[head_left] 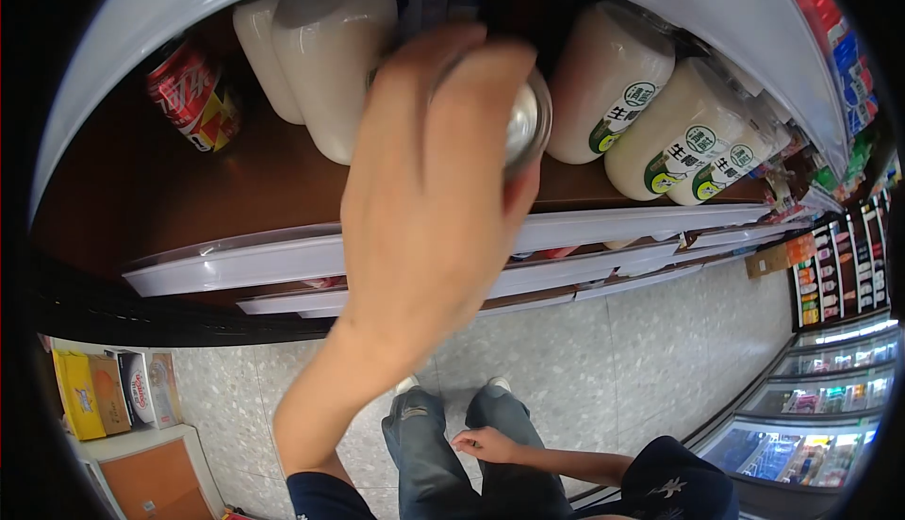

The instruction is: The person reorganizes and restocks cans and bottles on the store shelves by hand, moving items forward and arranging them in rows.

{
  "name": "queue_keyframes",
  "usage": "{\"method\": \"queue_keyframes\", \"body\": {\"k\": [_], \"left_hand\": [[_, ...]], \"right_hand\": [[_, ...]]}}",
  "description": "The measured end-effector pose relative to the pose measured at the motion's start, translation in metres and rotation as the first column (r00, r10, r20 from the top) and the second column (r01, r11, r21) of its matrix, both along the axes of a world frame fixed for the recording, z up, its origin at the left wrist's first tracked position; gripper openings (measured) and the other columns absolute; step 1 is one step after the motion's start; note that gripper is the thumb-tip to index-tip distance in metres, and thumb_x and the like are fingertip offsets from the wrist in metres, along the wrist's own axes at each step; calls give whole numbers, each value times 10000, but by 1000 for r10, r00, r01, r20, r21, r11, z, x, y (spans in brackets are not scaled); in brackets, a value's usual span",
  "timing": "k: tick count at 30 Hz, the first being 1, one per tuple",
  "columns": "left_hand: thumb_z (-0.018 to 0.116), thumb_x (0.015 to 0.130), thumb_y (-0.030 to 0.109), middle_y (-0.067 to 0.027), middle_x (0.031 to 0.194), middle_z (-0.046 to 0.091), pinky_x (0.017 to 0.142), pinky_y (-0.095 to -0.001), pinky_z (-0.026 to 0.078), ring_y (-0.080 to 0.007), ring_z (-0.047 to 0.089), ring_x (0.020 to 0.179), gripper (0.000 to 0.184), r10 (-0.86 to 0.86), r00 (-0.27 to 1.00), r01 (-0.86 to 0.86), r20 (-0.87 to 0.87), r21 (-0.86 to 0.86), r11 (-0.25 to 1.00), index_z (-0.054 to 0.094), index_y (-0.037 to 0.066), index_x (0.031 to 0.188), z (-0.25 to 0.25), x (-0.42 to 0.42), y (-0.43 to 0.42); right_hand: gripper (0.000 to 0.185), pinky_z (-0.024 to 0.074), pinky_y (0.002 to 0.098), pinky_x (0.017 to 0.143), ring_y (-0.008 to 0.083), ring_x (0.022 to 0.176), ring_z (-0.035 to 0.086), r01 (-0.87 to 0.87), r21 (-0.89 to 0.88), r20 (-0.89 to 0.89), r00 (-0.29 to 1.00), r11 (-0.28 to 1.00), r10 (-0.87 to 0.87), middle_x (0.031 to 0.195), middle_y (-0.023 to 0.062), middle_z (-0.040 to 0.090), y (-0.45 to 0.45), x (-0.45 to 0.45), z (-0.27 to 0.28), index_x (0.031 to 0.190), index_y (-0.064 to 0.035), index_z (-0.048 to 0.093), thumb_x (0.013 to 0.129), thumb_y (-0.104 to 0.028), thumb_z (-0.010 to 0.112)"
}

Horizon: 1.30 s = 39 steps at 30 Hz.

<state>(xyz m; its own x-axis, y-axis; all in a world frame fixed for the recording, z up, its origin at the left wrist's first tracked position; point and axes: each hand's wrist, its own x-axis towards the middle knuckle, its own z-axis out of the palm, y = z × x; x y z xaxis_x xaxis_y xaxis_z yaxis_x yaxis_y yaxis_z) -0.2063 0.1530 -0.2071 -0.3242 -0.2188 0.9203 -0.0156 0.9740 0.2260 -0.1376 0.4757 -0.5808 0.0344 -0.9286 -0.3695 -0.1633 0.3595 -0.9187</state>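
My left hand (424, 162) reaches up to the shelf, its fingers wrapped round a can. Only the silvery end of the can (528, 129) shows beside my fingers; its label is hidden. White bottles (330, 58) stand just left of the hand, and white bottles with green labels (613, 86) are to its right. A red drink can (193, 96) sits farther left on the brown shelf (273, 185). My right hand (485, 445) hangs low in front of my jeans, fingers loosely bent and holding nothing visible.
White price rails (641, 231) edge the shelves below my left hand. Cartons (94, 393) stand at the lower left. On the right are glass-fronted coolers (792, 454) and a stocked rack (839, 270). Grey speckled floor (584, 360) lies under my feet.
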Motion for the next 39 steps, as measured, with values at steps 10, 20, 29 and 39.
{"method": "queue_keyframes", "body": {"k": [10,20,29,39], "left_hand": [[667,826,540,-163,1426,336,929,-484,557,-336,453,1266,824,122,867,208,-482,575,791,236,207,1445,-76,108,58],[483,880,559,-171,1217,598,824,-411,548,-286,635,1006,688,498,451,705,-741,-47,-708,498,-2,1279,-124,198,115],[471,868,604,-195,1089,610,732,-439,576,-295,649,877,778,232,595,677,-770,324,-661,413,11,1368,-54,290,87],[468,860,588,-196,1092,605,708,-440,581,-285,658,849,766,206,643,661,-737,399,-636,417,12,1364,-60,274,97]], "right_hand": [[195,534,332,664,260,802,689,-77,-818,-473,653,570,-591,923,103,711,-92,-128,257,925,-51,664,744,14,696],[187,461,508,810,412,905,595,-380,-725,-564,-153,575,-812,932,228,633,-287,-176,385,985,15,634,837,-90,589],[183,484,492,807,396,906,611,199,-596,-801,-93,778,-591,971,180,654,-340,-237,397,983,-41,662,837,-130,598],[183,485,495,803,393,914,611,134,-667,-745,-121,733,-656,977,174,654,-357,-255,399,977,-44,666,832,-134,601]]}}
